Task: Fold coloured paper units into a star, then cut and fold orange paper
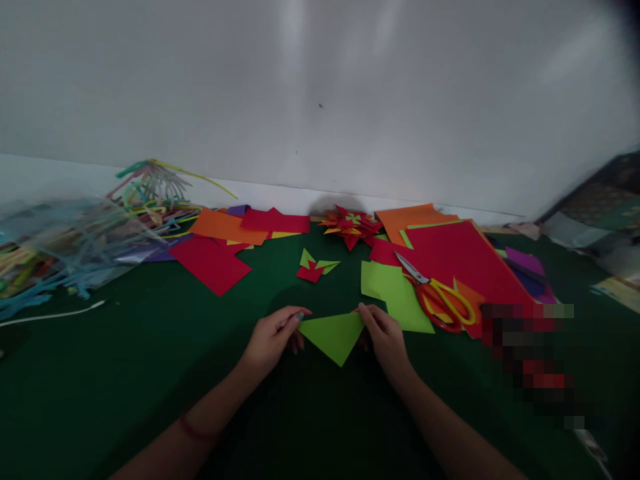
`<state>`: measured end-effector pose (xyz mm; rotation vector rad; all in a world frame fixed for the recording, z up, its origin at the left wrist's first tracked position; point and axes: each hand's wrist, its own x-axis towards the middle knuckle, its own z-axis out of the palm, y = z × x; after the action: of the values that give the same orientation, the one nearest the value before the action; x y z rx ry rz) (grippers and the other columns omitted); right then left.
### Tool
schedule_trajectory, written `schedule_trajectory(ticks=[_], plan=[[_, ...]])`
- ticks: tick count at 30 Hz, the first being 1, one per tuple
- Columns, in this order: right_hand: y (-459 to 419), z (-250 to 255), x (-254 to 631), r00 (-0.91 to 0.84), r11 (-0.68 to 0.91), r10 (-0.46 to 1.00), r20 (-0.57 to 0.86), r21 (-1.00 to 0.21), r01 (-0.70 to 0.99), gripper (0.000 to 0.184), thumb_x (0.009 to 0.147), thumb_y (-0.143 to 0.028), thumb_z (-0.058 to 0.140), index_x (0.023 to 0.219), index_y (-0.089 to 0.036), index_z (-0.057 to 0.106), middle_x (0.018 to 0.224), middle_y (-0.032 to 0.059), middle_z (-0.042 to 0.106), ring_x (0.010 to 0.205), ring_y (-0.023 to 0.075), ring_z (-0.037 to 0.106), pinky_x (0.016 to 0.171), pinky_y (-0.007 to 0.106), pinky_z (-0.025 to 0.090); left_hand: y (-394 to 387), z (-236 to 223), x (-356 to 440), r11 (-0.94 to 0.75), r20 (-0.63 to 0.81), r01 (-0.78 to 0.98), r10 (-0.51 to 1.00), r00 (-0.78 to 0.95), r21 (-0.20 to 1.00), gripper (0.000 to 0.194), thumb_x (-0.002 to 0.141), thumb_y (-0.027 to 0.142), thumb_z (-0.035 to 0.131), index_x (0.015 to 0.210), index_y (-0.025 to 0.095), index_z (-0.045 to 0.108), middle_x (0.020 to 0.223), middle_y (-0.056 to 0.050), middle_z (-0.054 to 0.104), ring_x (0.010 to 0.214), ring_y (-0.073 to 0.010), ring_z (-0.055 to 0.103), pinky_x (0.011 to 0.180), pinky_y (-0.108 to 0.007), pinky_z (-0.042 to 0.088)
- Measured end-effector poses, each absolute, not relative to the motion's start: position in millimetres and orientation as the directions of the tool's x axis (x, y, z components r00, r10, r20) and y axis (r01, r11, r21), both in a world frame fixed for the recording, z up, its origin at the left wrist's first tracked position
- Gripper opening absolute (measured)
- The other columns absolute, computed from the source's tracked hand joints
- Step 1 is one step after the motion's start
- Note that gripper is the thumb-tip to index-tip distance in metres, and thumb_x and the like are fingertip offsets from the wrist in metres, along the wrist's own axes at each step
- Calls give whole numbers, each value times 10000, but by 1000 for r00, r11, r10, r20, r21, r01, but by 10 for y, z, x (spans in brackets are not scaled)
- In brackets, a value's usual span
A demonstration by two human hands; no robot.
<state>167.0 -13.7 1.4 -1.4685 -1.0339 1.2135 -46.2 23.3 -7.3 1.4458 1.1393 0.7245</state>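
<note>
A green paper triangle (pixel 336 337) hangs between my two hands, its long folded-looking edge on top and one point downward. My left hand (pixel 277 333) pinches its left corner between thumb and finger. At the opposite corner, my right hand (pixel 383 333) grips the paper the same way. Just beyond lies a small folded red and green paper piece (pixel 311 272). Light green paper sheets (pixel 407 307) rest close to my right hand. Scissors with orange and yellow handles (pixel 443 300) lie partly on those sheets and on red paper.
A layered red and orange paper flower (pixel 351 227) sits by the wall. Large red sheets (pixel 465 257) are at the right. Red paper (pixel 213 265) and orange paper (pixel 229 228) lie at the left, near a clear plastic bag (pixel 95 227) and a heap of colourful thin strips (pixel 165 190).
</note>
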Motion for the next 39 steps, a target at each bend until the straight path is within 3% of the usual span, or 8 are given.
schedule_trajectory(ticks=[2, 4, 7, 9, 12, 18, 30, 39], plan=[[-128, 17, 1676, 155, -197, 970, -186, -979, 55, 338, 786, -515, 503, 799, -193, 601, 614, -13, 576, 487, 113, 509, 428, 223, 409, 232, -46, -481, -43, -66, 345, 952, 300, 938, 301, 878, 350, 381, 1042, 176, 564, 641, -10, 635, 609, -154, 619, 566, -261, 492], [-115, 9, 1689, 154, -196, 969, -191, -980, 20, 350, 789, -517, 497, 817, -185, 600, 610, -9, 578, 488, 113, 521, 431, 223, 424, 221, -6, -492, -241, 114, 453, 950, 290, 858, 298, 874, 323, 408, 1115, 204, 535, 953, -61, 649, 902, -199, 607, 762, -332, 490], [-98, -23, 1716, 156, -191, 968, -197, -980, -51, 357, 795, -514, 491, 846, -177, 596, 637, 1, 586, 506, 117, 535, 426, 222, 431, 170, 48, -474, -593, 381, 558, 804, 457, 581, 411, 834, 241, 497, 1241, 250, 442, 1351, -73, 395, 1252, -266, 327, 1004, -478, 294], [-99, -35, 1722, 144, -195, 968, -204, -978, -76, 358, 792, -514, 497, 857, -177, 599, 660, 10, 595, 526, 128, 550, 433, 232, 444, 113, 59, -445, -743, 440, 561, 669, 599, 365, 438, 830, 152, 488, 1248, 273, 437, 1399, -59, 326, 1293, -279, 242, 1033, -538, 195], [-127, -17, 1683, 94, -194, 975, -201, -978, -80, 332, 789, -505, 506, 843, -193, 607, 753, 22, 615, 639, 158, 591, 549, 279, 506, 7, 44, -407, -805, 456, 560, 581, 674, 196, 430, 855, 70, 412, 1236, 263, 452, 1338, -71, 413, 1231, -250, 352, 1008, -513, 264], [-184, 51, 1558, 13, -147, 989, -147, -989, 27, 331, 807, -513, 466, 831, -216, 610, 777, 11, 605, 723, 175, 597, 674, 323, 516, -122, 25, -405, -801, 439, 561, 590, 678, 210, 309, 874, 87, 402, 1152, 170, 509, 1113, -96, 568, 1035, -215, 510, 875, -405, 422], [-183, 0, 1562, 58, -136, 990, -129, -982, 131, 326, 820, -492, 457, 833, -205, 613, 690, -9, 581, 608, 153, 572, 552, 291, 483, -84, -66, -398, -738, 368, 594, 675, 639, 321, 272, 859, 66, 381, 1091, 151, 495, 1091, -91, 564, 1013, -196, 543, 866, -382, 471], [-201, 0, 1546, 93, -114, 992, -87, -937, 330, 313, 854, -459, 407, 839, -210, 596, 694, -3, 576, 587, 148, 560, 521, 280, 476, -96, -33, -389, -743, 312, 608, 669, 675, 279, 290, 841, 33, 375, 1090, 145, 473, 1132, -103, 539, 1055, -215, 517, 898, -414, 437]])
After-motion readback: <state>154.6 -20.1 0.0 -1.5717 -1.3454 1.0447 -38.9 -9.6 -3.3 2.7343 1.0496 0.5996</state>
